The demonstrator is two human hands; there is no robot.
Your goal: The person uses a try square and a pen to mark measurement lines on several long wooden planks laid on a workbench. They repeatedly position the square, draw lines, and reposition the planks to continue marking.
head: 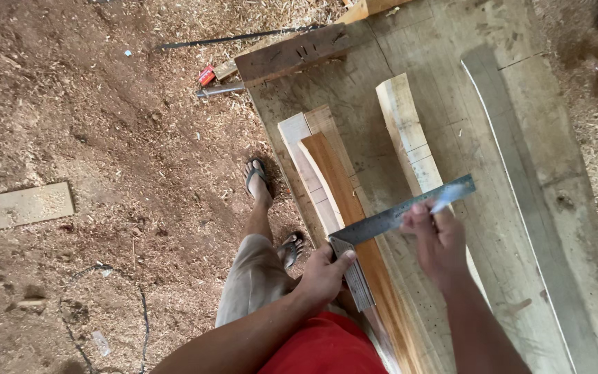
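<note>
My left hand (323, 273) grips the stock of a metal try square (382, 225) at the near edge of a reddish-brown board (333, 180). The square's steel blade runs right across the boards. My right hand (437, 239) holds a pale pen or pencil (446, 197) with its tip by the blade, over a pale curved board (406, 128). Another pale board (299, 149) lies just left of the reddish one. All rest on a rough wooden workbench (444, 83).
A dark wooden block (292, 52) sits at the bench's far corner. A curved grey piece (513, 159) lies along the right. The sawdust floor holds a flat offcut (25, 206), a metal rod (237, 37), a cable (140, 305) and my sandalled feet (257, 176).
</note>
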